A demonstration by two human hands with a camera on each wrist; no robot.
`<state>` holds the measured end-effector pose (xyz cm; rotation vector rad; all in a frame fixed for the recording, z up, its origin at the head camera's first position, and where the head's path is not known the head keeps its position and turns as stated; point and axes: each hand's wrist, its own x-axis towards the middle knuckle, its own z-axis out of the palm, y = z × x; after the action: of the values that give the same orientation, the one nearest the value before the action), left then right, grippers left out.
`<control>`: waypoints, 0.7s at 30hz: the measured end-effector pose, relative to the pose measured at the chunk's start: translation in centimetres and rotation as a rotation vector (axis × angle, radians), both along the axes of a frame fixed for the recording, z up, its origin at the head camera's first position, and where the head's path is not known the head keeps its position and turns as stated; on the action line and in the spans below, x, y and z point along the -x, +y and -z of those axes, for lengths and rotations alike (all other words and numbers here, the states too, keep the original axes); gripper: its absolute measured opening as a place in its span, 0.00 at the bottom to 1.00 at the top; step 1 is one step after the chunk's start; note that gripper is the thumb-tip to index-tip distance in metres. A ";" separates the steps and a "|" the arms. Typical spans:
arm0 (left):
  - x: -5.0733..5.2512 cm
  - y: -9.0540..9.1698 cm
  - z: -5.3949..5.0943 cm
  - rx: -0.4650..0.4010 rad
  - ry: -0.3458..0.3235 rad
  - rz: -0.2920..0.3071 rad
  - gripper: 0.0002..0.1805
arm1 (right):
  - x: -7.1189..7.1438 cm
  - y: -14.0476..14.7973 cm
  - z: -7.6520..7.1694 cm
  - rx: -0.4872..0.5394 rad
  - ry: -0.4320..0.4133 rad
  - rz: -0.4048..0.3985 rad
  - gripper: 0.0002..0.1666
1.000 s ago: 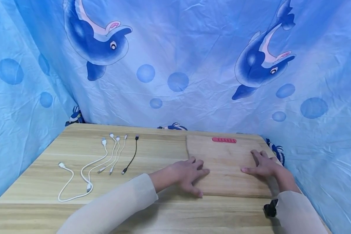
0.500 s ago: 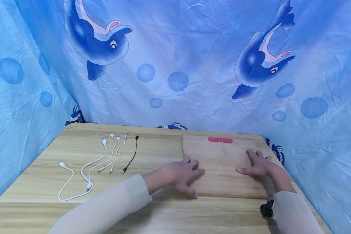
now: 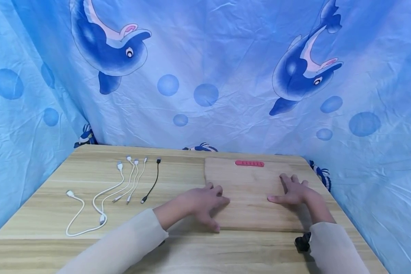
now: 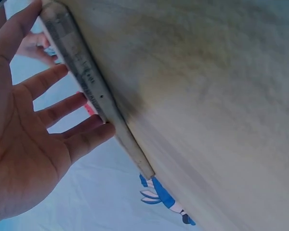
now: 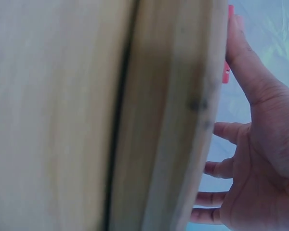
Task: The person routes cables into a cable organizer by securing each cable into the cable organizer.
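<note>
A flat wooden board (image 3: 246,215) lies on the right part of the table. Along its left edge, my left hand (image 3: 203,205) touches with spread fingers; the left wrist view shows the fingertips of this hand (image 4: 33,139) against the board's side (image 4: 86,82). My right hand (image 3: 292,192) rests on the board's right part, thumb and fingers apart. From the right wrist, that hand (image 5: 267,149) appears beyond the board's thick edge (image 5: 178,120), its fingertips at the top face. A red notched strip (image 3: 249,163) lies near the board's far edge.
Several white USB cables (image 3: 102,196) are laid out on the left of the table (image 3: 178,173), with a short black cable (image 3: 152,186) beside them. A blue dolphin-print curtain (image 3: 209,53) hangs behind and on both sides.
The board has slid left across the table, carrying the red strip with it. Both hands have moved left along with the board, fingers still spread. The cables stay put.
</note>
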<state>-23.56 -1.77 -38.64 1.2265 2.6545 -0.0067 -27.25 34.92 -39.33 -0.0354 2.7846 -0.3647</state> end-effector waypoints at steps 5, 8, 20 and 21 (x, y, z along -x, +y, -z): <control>0.0 -0.9 -0.3 -0.029 -0.021 -0.017 0.50 | 0.1 -0.9 -0.1 -0.008 -0.014 -0.007 0.81; 0.0 -1.5 -0.4 -0.046 -0.043 -0.035 0.50 | 0.1 -1.2 -0.1 -0.012 -0.002 -0.037 0.80; -0.3 -3.4 -0.9 -0.092 -0.146 -0.135 0.50 | -0.4 -2.0 -0.9 0.042 -0.013 -0.146 0.76; -0.3 -3.5 -1.0 -0.092 -0.151 -0.142 0.50 | -0.4 -2.1 -0.9 0.046 -0.013 -0.146 0.75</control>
<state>-23.22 -5.28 -37.65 1.0177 2.6277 0.2239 -26.83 32.77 -38.43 -0.2447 2.7395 -0.3905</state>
